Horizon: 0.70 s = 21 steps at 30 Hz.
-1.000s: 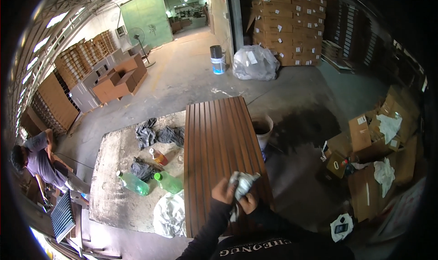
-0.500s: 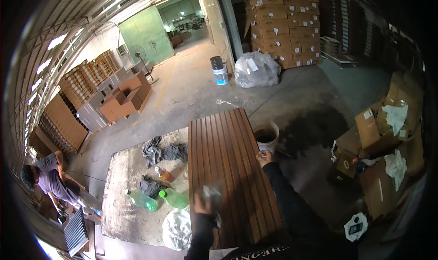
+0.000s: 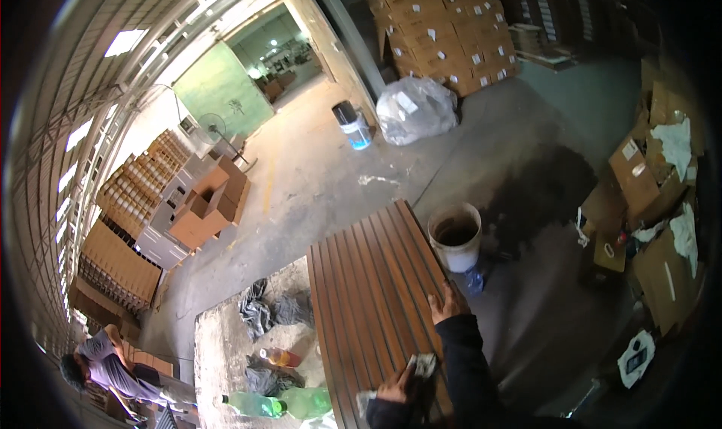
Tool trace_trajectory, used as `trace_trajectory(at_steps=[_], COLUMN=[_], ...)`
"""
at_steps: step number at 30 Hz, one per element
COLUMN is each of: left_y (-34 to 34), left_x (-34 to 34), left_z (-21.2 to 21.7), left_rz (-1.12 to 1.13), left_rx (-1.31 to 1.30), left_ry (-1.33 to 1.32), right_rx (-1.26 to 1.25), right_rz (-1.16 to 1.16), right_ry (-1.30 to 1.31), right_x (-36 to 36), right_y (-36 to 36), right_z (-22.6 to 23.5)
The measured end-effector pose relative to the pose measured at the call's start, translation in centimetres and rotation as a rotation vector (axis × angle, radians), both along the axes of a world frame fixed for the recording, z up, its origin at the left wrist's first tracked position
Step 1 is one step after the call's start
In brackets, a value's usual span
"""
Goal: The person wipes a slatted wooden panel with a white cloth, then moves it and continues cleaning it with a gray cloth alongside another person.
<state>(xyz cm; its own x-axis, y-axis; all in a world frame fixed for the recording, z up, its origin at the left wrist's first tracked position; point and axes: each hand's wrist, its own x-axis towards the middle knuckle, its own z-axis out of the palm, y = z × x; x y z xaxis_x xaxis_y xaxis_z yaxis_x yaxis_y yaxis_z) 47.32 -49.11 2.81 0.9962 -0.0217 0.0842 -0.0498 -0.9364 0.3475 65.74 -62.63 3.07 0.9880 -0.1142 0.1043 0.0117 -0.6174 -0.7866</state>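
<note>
A long brown ribbed wooden panel [image 3: 372, 286] lies in front of me on a dusty sheet. My right hand [image 3: 447, 306], in a dark sleeve, rests on the panel's right edge, fingers spread, close to a white bucket [image 3: 456, 237]. My left hand [image 3: 395, 390] sits lower on the panel's near end and grips a crumpled grey-white cloth [image 3: 423, 364] pressed to the wood.
Left of the panel lie dark rags [image 3: 263, 309], an orange bottle [image 3: 280, 356] and green plastic bottles [image 3: 259, 405]. A person [image 3: 105, 361] bends at the lower left. Stacked cardboard boxes [image 3: 444, 30], a white bag [image 3: 414, 109] and a barrel [image 3: 352, 124] stand beyond.
My right hand left the cloth and reached out to the panel's right edge near the bucket. My left hand kept the cloth and stayed on the near end of the panel.
</note>
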Motion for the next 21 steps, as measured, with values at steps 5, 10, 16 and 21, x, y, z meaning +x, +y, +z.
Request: trace_trajectory(at_steps=[5,10,16,21], left_y=[0.3,6.9,6.0,5.6], left_x=[15.6,34.4,38.0,34.3], left_z=[1.9,-0.5,5.1,2.0], left_rz=[-0.002,0.244,0.325,0.151], left_rx=[0.274,0.208,0.023,0.124], left_ry=[-0.115,-0.046,0.048,-0.01], right_rx=[-0.024,0.006,-0.03,-0.104], right_rz=[0.092,0.144,0.159,0.143], right_ry=[-0.004,0.028,0.085,0.078], right_x=[-0.2,-0.8,-0.6,-0.8], right_y=[1.3,1.2,0.7,0.8], right_z=[1.8,2.8,2.5,2.2])
